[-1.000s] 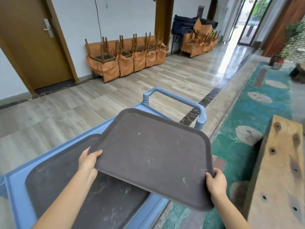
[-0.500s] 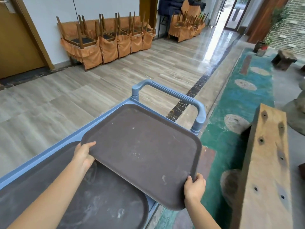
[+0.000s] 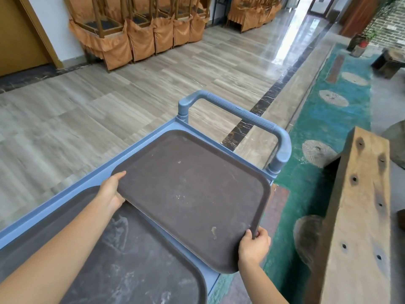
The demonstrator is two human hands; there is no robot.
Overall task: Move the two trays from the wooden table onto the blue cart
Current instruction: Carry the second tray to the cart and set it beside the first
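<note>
Second tray (image 3: 192, 194): being held over the cart (image 3: 140, 154) top, gripped at opposite corners by left hand (image 3: 111, 191) and right hand (image 3: 254, 246). First tray (image 3: 122, 260): lying on cart. Next move, likely: lowering flat, then releasing.

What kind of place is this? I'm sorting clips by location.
Probably a restaurant or banquet venue's hallway. Stacked chairs with orange fabric covers line the wall, a blue cart carries brown serving trays, and the polished floor runs down a long corridor.
</note>
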